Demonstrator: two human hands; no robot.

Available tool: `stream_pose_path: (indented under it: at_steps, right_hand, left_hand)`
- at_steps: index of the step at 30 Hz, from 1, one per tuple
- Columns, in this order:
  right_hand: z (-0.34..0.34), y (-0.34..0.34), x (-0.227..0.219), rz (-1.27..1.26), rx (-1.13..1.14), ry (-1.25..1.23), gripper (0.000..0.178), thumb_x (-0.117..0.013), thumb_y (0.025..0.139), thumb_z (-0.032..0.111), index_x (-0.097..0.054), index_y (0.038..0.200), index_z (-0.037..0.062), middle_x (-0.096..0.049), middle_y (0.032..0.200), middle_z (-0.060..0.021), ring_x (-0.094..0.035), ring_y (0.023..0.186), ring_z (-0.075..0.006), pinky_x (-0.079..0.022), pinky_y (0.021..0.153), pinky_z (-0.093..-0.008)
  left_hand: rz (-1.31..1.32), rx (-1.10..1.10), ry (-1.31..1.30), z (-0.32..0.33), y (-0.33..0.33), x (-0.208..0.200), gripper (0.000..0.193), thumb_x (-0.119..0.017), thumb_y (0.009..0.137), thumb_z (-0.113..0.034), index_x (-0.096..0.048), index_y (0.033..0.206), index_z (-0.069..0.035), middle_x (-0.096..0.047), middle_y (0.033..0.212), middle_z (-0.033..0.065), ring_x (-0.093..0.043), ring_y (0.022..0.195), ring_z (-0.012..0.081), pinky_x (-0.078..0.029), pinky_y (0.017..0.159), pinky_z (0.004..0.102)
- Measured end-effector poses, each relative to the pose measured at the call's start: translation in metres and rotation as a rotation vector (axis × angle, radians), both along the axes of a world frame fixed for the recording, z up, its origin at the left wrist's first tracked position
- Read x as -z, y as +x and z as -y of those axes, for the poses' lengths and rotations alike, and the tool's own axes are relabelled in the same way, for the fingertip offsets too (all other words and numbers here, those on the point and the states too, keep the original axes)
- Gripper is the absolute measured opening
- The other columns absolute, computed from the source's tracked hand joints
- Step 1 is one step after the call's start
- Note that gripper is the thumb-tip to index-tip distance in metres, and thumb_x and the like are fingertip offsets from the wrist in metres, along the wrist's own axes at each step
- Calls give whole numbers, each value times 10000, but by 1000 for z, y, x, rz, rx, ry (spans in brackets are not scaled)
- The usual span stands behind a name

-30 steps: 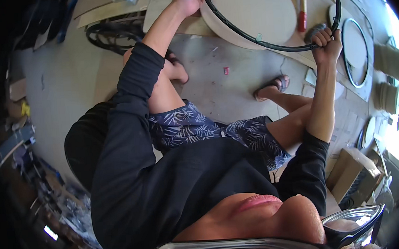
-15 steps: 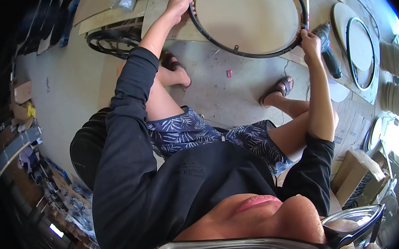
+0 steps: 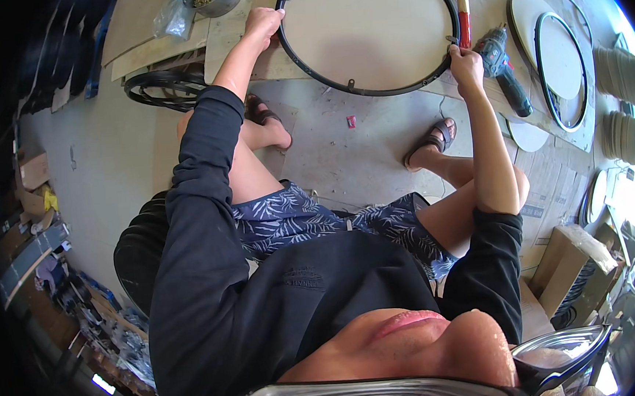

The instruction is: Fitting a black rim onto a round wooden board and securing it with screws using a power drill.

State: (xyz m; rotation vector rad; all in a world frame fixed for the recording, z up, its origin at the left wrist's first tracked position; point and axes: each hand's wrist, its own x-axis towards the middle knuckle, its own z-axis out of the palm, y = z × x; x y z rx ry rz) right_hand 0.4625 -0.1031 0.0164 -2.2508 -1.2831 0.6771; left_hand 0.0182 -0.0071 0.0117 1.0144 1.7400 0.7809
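Head view: both hands (image 3: 264, 26) grip the black ring (image 3: 384, 92), now lined up with the round board (image 3: 368, 25), no longer poking out right.

smooth, faintly glossy black ring (image 3: 391, 92), matt pale disc (image 3: 368, 29), crinkled clear plastic bag (image 3: 172, 20)

Head-worn fisheye cam looks down w/ hands (image 3: 264, 26) nr top.

Ahead-left of me: clear plastic bag (image 3: 172, 19) beside grey bowl (image 3: 224, 6). Small red scrap (image 3: 351, 122) on floor (image 3: 373, 153). Cardboard box (image 3: 558, 266), my right.
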Motion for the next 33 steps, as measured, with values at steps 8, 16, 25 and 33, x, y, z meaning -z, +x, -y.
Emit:
stream_pose_path:
  at_steps: [8, 16, 25, 33]
  right_hand:
    - [0, 4, 18, -204, -16, 19, 399, -679, 973, 324, -760, 1039, -61, -695, 802, -87, -614, 692, -164, -502, 682, -331]
    - [6, 0, 22, -303, 59, 23, 422, -691, 950, 364, -770, 1018, -46, -732, 848, -141, -655, 778, -193, -525, 783, -372]
    - [-1, -8, 6, -345, 114, -56, 453, -696, 990, 328, -728, 1154, -93, -746, 996, -129, -672, 815, -153, -550, 774, -315]
    - [-8, 5, 14, -381, 147, -60, 436, -718, 977, 332, -737, 1135, -73, -730, 938, -103, -662, 711, -148, -577, 637, -312]
  left_hand:
    - [105, 11, -50, -3, -12, 5, 192, -671, 967, -171, -710, 889, 1, -677, 794, 81, -669, 660, 227, -560, 596, 426]
    - [184, -88, -97, 7, 0, -5, 180, -661, 991, -189, -672, 980, -9, -697, 889, 78, -686, 731, 229, -590, 695, 457]
    - [204, -113, -172, -5, -10, -3, 193, -694, 968, -192, -661, 1017, -8, -700, 893, 88, -703, 748, 250, -609, 719, 472]
    - [332, -25, -261, -14, -13, 3, 229, -714, 962, -252, -672, 1029, -36, -715, 916, 99, -714, 787, 223, -640, 774, 452]
